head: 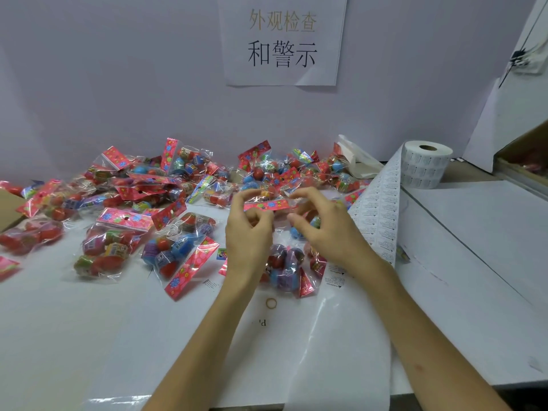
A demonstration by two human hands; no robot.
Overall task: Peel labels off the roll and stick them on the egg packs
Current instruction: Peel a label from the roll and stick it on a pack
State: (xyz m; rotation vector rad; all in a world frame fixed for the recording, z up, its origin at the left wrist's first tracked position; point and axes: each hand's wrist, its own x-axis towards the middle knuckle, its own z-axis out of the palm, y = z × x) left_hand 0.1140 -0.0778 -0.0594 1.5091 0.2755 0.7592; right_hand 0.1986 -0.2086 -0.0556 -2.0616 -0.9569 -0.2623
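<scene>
A person stands at a white table that runs up to a pale wall, both bare forearms reaching forward. The left hand and the right hand are raised close together at the centre with fingers curled. Each pinches one end of the red flowered header card of one egg pack, a clear bag. What it contains is mostly hidden behind the hands.

A heap of egg packs spreads along the wall from the left edge to the centre right. Each is a clear bag of red, blue and green toy eggs under a red card. Another pack lies just below the hands.

The label roll stands on end at the right, on a white surface beside the table. Its strip of labels drapes down to the table and ends just beside the right wrist. A few loose labels lie near that wrist, on a clear plastic sheet.

A rubber band lies between the forearms. A paper sign with Chinese characters hangs on the wall. A cardboard box sits at the far right, its contents unclear.

Open white tabletop stretches at the near left, between the packs and the front edge.
</scene>
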